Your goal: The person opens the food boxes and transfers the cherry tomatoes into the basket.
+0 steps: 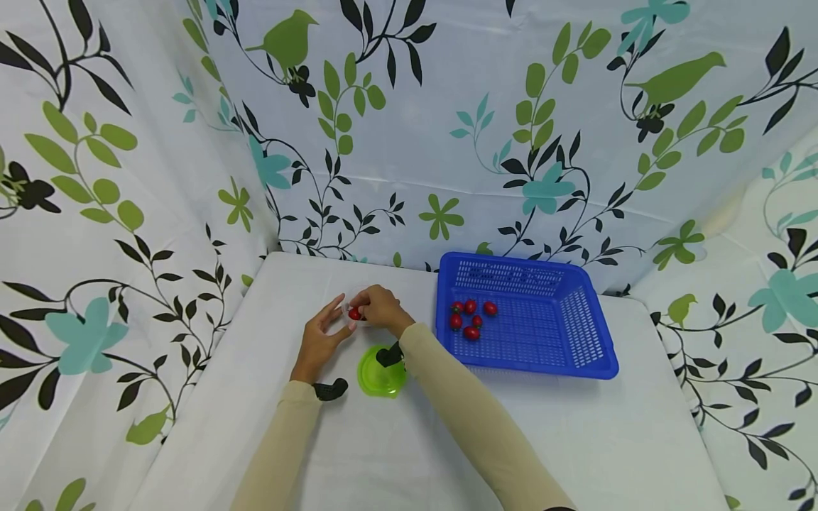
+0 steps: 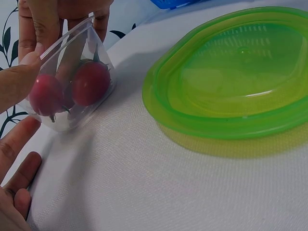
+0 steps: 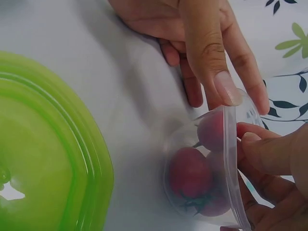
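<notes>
A small clear plastic container [image 3: 231, 163] stands on the white table, with a few red cherry tomatoes [image 2: 90, 83] showing through its wall. My left hand [image 1: 321, 341] grips it at the left, thumb on the rim and a finger round the outside. From the right, my right hand [image 1: 382, 309] reaches over the rim, its fingertips at the opening and down by the tomatoes. I cannot tell whether those fingers pinch a tomato. Just in front of the container lies a translucent green lid [image 1: 377, 387], apart from both hands' fingers.
To the right, a blue plastic basket [image 1: 543, 365] holds several more cherry tomatoes [image 1: 471, 332] on its left side. Its left wall stands close to my right wrist. A leaf-and-bird patterned curtain [image 1: 409, 177] hangs behind the table and along both sides.
</notes>
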{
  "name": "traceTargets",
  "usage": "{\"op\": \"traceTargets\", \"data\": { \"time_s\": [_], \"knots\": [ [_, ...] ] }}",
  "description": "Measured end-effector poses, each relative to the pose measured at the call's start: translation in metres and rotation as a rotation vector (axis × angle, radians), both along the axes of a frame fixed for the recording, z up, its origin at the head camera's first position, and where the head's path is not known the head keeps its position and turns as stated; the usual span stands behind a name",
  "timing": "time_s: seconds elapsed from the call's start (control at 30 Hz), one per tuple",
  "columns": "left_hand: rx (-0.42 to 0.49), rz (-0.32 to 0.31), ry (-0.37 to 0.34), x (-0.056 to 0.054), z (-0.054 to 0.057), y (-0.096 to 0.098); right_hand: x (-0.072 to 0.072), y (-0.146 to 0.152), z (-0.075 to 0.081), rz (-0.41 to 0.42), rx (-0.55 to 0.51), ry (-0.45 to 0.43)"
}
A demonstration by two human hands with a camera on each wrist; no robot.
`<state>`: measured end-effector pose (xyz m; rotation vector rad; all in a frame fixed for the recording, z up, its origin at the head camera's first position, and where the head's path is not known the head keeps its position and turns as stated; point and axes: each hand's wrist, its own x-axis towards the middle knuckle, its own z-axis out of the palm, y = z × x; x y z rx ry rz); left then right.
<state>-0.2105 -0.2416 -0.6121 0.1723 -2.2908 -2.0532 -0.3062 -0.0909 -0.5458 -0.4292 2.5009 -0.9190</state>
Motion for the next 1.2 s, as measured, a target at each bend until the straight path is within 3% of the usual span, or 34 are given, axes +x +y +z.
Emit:
{"op": "traceTargets", "data": {
  "time_s": [0.13, 0.47, 0.6, 0.87, 1.2],
  "knots": [
    [-0.024, 0.010, 0.035, -0.002, -0.009, -0.002, 0.001, 0.000, 0.000, 0.008, -0.006, -0.011],
    [-0.033, 0.012, 0.030, 0.000, -0.003, -0.002, -0.002, 0.011, -0.002, 0.114, -0.133, -0.023],
    [-0.044, 0.013, 0.032, 0.002, -0.003, -0.002, -0.002, 0.013, -0.005, 0.134, -0.123, -0.003],
    [-0.052, 0.019, 0.027, 0.000, -0.008, -0.002, 0.000, 0.015, -0.009, 0.120, -0.128, 0.039],
    [-0.031, 0.016, 0.034, 0.001, -0.004, -0.001, 0.002, 0.020, -0.008, 0.105, -0.229, -0.009]
  ]
}}
